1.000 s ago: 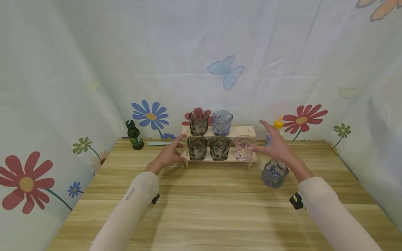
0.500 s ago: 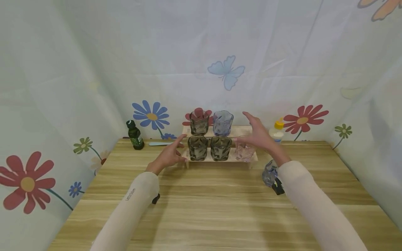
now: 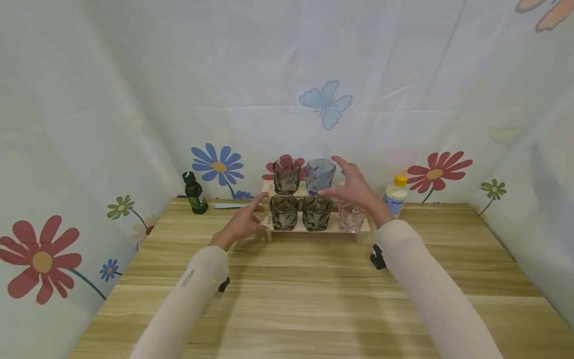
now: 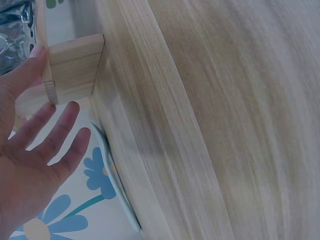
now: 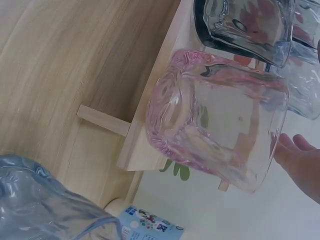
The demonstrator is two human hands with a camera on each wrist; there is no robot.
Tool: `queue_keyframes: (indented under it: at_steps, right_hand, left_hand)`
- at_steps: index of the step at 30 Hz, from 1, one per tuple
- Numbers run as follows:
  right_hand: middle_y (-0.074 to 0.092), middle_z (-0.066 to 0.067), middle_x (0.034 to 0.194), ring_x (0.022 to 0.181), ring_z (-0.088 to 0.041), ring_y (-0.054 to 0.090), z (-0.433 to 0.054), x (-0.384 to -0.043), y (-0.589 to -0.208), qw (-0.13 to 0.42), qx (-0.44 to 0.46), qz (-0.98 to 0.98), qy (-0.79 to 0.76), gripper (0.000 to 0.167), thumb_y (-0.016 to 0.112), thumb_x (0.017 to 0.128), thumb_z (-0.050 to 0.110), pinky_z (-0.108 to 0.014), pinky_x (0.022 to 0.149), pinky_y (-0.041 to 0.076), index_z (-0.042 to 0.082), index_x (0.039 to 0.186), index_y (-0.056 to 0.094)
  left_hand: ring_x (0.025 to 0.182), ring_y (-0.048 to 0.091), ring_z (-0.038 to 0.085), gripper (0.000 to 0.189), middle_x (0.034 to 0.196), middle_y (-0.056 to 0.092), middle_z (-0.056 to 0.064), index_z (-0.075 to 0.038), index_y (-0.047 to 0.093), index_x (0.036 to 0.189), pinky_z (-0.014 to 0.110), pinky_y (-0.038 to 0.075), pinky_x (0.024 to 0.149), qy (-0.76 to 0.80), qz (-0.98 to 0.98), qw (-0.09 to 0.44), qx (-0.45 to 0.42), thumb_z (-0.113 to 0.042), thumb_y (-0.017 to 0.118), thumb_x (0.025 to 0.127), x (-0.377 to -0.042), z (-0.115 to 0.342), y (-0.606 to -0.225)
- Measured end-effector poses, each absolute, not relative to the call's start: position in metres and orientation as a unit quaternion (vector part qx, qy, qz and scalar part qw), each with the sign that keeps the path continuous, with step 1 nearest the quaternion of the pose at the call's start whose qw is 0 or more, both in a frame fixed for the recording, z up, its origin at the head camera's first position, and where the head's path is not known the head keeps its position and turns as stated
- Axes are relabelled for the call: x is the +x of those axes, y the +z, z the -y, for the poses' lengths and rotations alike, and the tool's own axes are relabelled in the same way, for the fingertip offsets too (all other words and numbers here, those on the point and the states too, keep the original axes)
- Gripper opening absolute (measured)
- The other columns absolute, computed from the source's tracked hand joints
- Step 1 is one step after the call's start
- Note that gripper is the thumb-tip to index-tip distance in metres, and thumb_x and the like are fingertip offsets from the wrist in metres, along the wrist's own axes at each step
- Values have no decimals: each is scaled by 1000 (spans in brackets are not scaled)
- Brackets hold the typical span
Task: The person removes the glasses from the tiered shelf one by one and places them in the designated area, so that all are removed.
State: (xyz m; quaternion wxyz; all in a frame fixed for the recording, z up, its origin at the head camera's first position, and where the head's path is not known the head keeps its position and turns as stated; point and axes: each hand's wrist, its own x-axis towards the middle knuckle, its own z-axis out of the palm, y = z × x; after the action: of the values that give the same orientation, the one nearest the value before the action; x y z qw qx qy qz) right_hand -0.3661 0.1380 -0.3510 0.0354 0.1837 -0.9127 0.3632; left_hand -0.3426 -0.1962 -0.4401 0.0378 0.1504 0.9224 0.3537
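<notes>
Up on the rear tier of the wooden rack (image 5: 142,157), the blue-violet glass (image 3: 320,173) stands upright beside a smoky grey glass (image 3: 286,177). The right hand (image 3: 358,190) has its grip spread around the blue-violet glass's right side, thumb across the lower front; I can't tell whether skin meets glass. From the head, that hand hides the rear tier's right end from me and covers the rim of the pink glass (image 5: 215,120) on the front tier. My right wrist view shows the pink glass nearly face on, with fingers beyond it running out of frame. A blue glass (image 5: 45,200) is cut off at that view's lower left; I can't pick it out from the head, where the right sleeve (image 3: 426,279) crosses that side.

The left hand (image 3: 242,222) also has a spread grip, tips at the rack's left end, apparently touching the shelf edge.

Two front grey glasses (image 3: 284,213) stand left of the pink one, narrowly parted. A yellow-capped squeeze bottle (image 3: 395,202) sits close past the right wrist; a dark green bottle (image 3: 196,194) stands at the far left, with a flat pale strip (image 3: 229,205) along the back edge. Behind, the surface (image 3: 291,299) meets a floral curtain (image 3: 242,75); wood runs from the rack's legs towards me.
</notes>
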Motion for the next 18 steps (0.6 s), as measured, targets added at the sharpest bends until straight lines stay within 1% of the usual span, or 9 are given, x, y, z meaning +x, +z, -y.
queue_keyframes:
  at_steps: [8, 13, 18]
  right_hand:
    - [24, -28, 158, 137, -46, 39, -127, -373, -352, 37, 184, 910, 369, 103, 83, 82, 38, -62, 105, 41, 20, 161, 18]
    - [28, -27, 157, 139, -46, 37, -117, -379, -356, 39, 177, 912, 367, 100, 82, 84, 36, -62, 108, 38, 19, 160, 19]
    - [29, -28, 155, 138, -46, 37, -107, -383, -359, 35, 161, 910, 380, 99, 82, 84, 31, -61, 110, 37, 20, 160, 20]
  left_hand:
    - [94, 69, 30, 105, 141, 55, 21, -34, 17, 160, 43, 57, 78, 361, -919, 37, 153, -15, 84, 81, -340, 195, -437]
    - [93, 69, 30, 105, 142, 55, 22, -33, 17, 160, 43, 57, 77, 362, -918, 38, 155, -15, 84, 82, -340, 196, -437]
    - [96, 69, 31, 105, 143, 55, 21, -35, 17, 160, 44, 57, 79, 365, -918, 41, 151, -15, 84, 81, -337, 196, -435]
